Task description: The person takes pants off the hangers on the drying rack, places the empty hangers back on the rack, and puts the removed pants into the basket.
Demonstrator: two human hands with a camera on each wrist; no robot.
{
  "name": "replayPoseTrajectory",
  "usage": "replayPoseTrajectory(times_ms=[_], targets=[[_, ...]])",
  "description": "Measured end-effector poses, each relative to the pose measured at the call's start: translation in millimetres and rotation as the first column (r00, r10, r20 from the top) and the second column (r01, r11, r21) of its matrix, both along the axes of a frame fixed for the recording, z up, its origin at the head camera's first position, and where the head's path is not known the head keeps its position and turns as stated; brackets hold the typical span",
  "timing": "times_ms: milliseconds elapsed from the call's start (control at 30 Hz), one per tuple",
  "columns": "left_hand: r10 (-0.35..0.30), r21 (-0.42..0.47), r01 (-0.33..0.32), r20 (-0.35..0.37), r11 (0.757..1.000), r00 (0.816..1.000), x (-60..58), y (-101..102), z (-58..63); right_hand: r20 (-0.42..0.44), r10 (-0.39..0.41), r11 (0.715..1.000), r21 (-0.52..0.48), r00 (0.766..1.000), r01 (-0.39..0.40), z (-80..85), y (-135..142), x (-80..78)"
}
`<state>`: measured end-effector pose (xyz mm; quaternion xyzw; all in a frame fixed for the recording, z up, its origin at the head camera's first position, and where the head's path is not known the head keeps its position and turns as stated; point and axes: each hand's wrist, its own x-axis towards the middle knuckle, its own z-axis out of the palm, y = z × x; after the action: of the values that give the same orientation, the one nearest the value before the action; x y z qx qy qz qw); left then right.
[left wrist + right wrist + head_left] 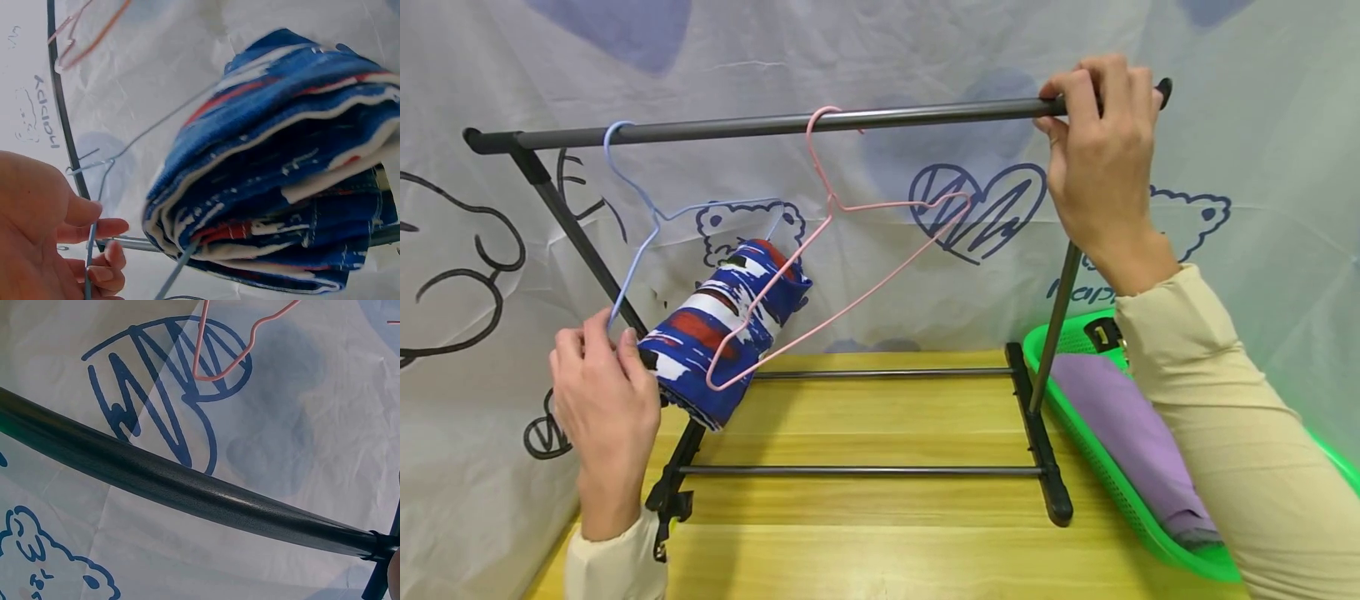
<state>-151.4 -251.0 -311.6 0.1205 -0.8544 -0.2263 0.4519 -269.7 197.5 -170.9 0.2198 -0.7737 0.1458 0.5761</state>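
Observation:
My left hand [606, 408] holds the near end of a light-blue wire hanger [655, 218], which hooks over the black rail [722, 127] toward its left end. A folded garment [707, 333] in blue, white and red hangs over the hanger's lower bar, right beside that hand. In the left wrist view, the hanger's wire [94, 247] passes between my thumb and fingers, and the garment [269, 144] shows its layered folds. My right hand [1101, 150] grips the rail near its right end. A pink hanger [850, 207] with nothing on it hangs mid-rail, partly in front of the garment.
A black rack stands on a wooden table [880, 550]; its lower bars [865, 471] run between the side feet. At right, a green basket [1075, 442] holds purple cloth [1127, 442] and a black-buckled item. Behind hangs a white drawn-on sheet [880, 292].

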Motion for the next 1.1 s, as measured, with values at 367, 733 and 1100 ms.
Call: replayPoseTrajectory(times_ms=[367, 733, 1100], targets=[[0.023, 0.068, -0.017, -0.089, 0.998, 0.996, -3.1, -17, -4.7, -0.009, 0.007, 1.0, -0.008, 1.0, -0.007, -0.9, -1, 1.3], [0.017, 0.134, 0.007, -0.175, 0.991, 0.985, -0.6, -23, -5.3, -0.002, 0.006, 1.0, -0.011, 1.0, -0.006, -0.7, 0, 3.0], [0.2, 0.351, -0.064, -0.367, 0.934, 0.908, -11.2, -22, -6.1, 0.004, -0.002, 0.999, -0.05, 1.0, 0.002, -1.6, -2, 1.7]])
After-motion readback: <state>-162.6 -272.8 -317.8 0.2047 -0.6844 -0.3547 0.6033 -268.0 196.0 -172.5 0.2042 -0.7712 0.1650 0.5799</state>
